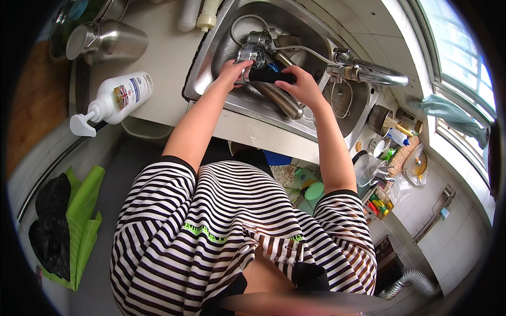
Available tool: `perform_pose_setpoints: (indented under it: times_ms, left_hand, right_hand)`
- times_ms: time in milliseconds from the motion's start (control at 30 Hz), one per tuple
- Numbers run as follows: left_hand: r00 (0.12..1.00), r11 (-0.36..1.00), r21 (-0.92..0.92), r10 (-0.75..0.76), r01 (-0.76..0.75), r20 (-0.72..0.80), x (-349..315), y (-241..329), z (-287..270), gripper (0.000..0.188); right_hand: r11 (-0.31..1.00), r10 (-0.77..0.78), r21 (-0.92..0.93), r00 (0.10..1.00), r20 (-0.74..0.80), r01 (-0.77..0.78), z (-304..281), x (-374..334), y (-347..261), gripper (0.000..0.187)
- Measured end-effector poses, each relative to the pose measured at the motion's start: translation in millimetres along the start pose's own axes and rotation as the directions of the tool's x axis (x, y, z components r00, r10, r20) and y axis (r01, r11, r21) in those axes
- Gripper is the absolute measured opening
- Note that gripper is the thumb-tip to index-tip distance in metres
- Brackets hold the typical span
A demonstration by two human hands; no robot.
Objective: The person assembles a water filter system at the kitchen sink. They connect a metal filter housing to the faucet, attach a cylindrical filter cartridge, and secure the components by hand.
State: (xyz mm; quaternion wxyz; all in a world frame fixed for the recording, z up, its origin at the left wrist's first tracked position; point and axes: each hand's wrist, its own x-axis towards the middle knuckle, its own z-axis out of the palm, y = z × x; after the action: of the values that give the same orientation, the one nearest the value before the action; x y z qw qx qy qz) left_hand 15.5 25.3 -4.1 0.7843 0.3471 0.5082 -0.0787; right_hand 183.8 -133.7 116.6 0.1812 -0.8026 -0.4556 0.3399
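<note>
Both hands are over the steel sink [203,87]. My left hand [232,73] is closed round a shiny, partly clear fitting [250,54] on the left side of the basin. A black cylinder [271,76] runs from beside this fitting toward the right, and the fingers of my right hand [304,88] grip its right end. I cannot make out whether the cylinder and the fitting are joined. Below the cylinder a steel tube [284,101] with a rounded end lies slanted in the sink. More metal fittings [261,38] and a white hose [240,25] are behind my hands.
A chrome faucet [377,75] reaches across the sink's right part. On the left counter stand a white pump bottle [118,97] and a steel canister [118,41]. Two pale cylinders [197,13] are at the back. A pot [378,118] and clutter line the right side.
</note>
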Motion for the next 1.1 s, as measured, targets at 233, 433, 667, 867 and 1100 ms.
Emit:
perform_pose_setpoints:
  times_ms: [233,433,667,867,1100]
  left_hand:
    - [0.996,0.996,-0.063,-0.059,0.063,0.073,1,2,0,0.041]
    - [0.995,0.991,-0.101,-0.086,0.091,0.058,8,-4,-2,0.041]
    - [0.996,0.994,-0.076,-0.076,0.079,0.041,17,-9,-5,0.039]
    - [0.995,0.992,-0.088,-0.083,0.087,0.045,18,-5,-3,0.034]
    - [0.994,0.986,-0.136,-0.09,0.098,0.066,12,-7,1,0.038]
  right_hand:
    - [0.912,-0.205,-0.365,0.979,-0.004,0.19,20,9,4,0.043]
    - [0.887,-0.266,-0.393,0.964,-0.005,0.242,30,10,11,0.042]
    - [0.877,-0.232,-0.44,0.972,-0.031,0.195,34,10,-9,0.038]
    - [0.881,-0.203,-0.442,0.979,-0.032,0.168,29,18,-15,0.035]
    - [0.89,-0.216,-0.414,0.976,-0.018,0.189,23,13,-10,0.038]
